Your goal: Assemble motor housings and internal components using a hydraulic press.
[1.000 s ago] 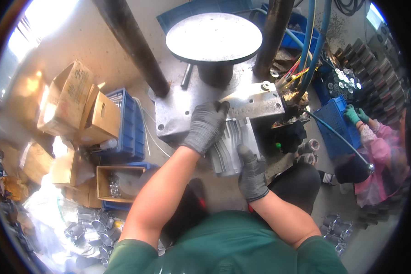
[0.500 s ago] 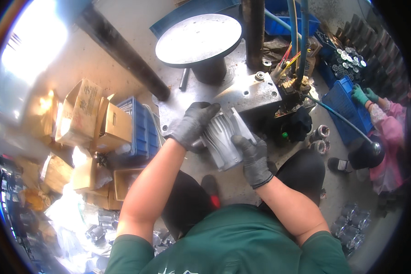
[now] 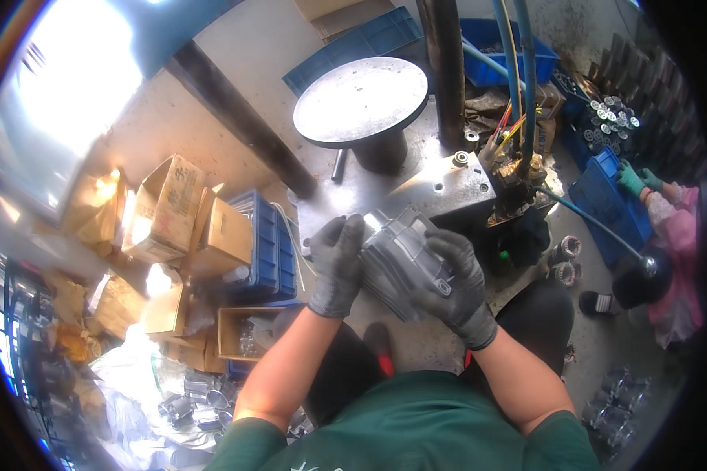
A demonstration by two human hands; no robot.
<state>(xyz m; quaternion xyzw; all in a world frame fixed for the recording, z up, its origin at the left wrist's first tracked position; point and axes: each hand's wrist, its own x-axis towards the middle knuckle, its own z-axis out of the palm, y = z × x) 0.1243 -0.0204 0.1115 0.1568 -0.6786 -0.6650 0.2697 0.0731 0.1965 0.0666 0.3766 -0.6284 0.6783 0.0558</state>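
- Since the earlier frames the ribbed grey casting has come off the plate under the disc and now sits lower, at the centre of the frame, between both hands; the left hand has dropped from the plate to the casting's left side.
- The left hand, in a dark grey glove, lies flat against the left end of the casting, fingers pointing up and close together.
- The right hand, gloved the same, is curled over the casting's right side and lower edge, fingers spread across the ribs; the two hands hold the casting between them.
- The casting is tilted, its upper end toward the steel plate, and it hangs above the near edge of the worktop.
- A round metal disc on a thick stem stands above the plate, in the upper middle.
- A dark column rises to the right of the disc, with blue hoses and coloured wires beside it.
- Cardboard boxes and a blue crate sit at the left.
- At the right edge another person's green-gloved hand reaches a blue bin.
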